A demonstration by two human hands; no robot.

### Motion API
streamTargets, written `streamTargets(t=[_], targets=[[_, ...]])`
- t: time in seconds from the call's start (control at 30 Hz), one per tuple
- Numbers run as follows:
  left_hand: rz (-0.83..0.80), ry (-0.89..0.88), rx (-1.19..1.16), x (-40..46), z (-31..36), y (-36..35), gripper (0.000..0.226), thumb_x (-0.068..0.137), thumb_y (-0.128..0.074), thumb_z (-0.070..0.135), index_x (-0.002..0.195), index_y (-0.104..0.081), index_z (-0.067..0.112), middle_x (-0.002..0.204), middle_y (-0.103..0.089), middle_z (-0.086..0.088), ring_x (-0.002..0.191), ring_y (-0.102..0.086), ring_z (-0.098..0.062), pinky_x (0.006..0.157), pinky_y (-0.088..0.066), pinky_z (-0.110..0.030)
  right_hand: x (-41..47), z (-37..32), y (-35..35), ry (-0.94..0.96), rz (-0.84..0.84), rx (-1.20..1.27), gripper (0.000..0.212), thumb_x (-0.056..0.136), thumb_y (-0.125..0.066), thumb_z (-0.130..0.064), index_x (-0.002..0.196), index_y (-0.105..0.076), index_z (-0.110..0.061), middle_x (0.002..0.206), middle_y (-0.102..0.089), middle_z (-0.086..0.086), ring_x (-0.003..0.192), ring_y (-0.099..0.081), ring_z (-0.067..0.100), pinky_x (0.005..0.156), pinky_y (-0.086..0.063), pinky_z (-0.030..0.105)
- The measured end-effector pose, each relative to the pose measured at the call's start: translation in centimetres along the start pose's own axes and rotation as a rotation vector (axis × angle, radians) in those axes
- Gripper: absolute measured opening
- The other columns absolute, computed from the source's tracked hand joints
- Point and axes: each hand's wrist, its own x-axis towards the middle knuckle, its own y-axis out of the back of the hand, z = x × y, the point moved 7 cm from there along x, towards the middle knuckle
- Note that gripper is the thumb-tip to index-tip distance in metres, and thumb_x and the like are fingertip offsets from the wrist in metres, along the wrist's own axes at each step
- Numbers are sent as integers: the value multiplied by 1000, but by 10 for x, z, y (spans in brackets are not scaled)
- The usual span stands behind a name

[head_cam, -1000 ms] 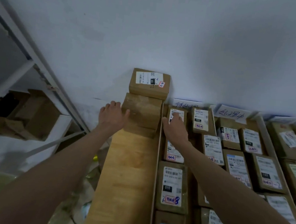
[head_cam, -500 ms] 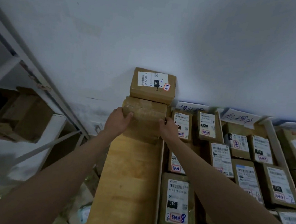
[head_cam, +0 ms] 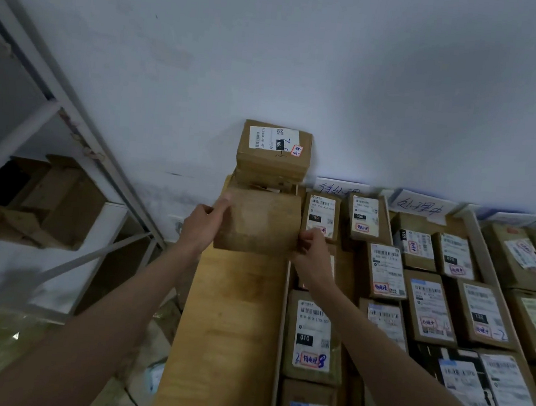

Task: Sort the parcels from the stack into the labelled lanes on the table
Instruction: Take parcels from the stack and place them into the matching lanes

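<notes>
A plain brown cardboard parcel [head_cam: 259,223] is held up above the far end of the bare wooden lane [head_cam: 231,330]. My left hand [head_cam: 204,226] grips its left side and my right hand [head_cam: 311,249] grips its lower right corner. No label shows on the face turned to me. Behind it, against the wall, stands the stack [head_cam: 272,157], topped by a parcel with a white label marked 15H. To the right lie lanes filled with labelled parcels [head_cam: 311,334], with handwritten paper lane signs [head_cam: 420,206] at the wall.
A white metal shelf frame [head_cam: 70,138] with open cardboard boxes [head_cam: 44,201] stands at the left. A thin wooden divider [head_cam: 281,335] separates the bare lane from the filled lanes. The floor at the lower left holds plastic wrap and scraps. A white wall rises behind everything.
My hands went from resting beside the lower parcel to gripping both its sides, and they have drawn it off the stack toward me and tilted it up.
</notes>
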Motion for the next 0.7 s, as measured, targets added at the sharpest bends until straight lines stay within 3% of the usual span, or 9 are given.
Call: streamTargets(t=[0.1,0.23,0.3,0.37,0.47,0.57,0.7], targets=[[-59,-24,17,-16,-12,-4,55,90,-46,70,112,-56,21,116,-61,-5,106,-59,-27,96,-49,-46,-33,11,7,-3,-20,77,32,87,-57,11,108,-52,-13,114,-58,-1,106,-58,11,91,-56,35],[-166,-71,-24,-41,-20,-11,56,93,-55,57,133,-55,18,126,-60,-3,113,-58,-24,100,-48,-44,-58,25,21,-131,-50,271,34,100,-51,-10,131,-47,-24,115,-61,6,101,-67,20,88,-58,38],[-202,-145,-37,-52,-18,-12,50,94,-57,52,132,-56,21,124,-61,-1,112,-59,-21,99,-48,-42,-64,29,24,-218,-108,348,35,102,-51,-30,137,-44,-32,116,-62,10,101,-69,26,88,-58,40],[-268,-232,-51,-63,-16,-14,35,94,-61,42,126,-57,28,120,-62,7,112,-59,-17,95,-48,-36,-71,29,29,-295,-136,378,39,100,-49,-48,133,-47,-28,119,-60,9,103,-67,28,87,-58,42],[-290,-353,40,-78,-15,-13,37,89,-70,25,121,-54,34,117,-59,16,115,-54,-11,89,-42,-29,-77,27,42,-300,-77,414,36,101,-44,-50,124,-46,-23,121,-55,8,105,-64,30,87,-58,45],[-271,-297,54,-89,-22,-12,38,84,-75,40,116,-56,32,114,-59,19,107,-56,-6,81,-44,-27,-86,23,48,-228,-52,380,27,101,-51,-34,123,-42,-20,124,-56,10,107,-63,29,87,-58,50],[-231,-152,-14,-104,-24,-15,53,81,-64,66,116,-50,28,103,-55,20,92,-54,1,71,-44,-23,-101,17,40,-171,-91,344,31,101,-54,-25,127,-37,-20,117,-62,6,104,-65,22,89,-58,45]])
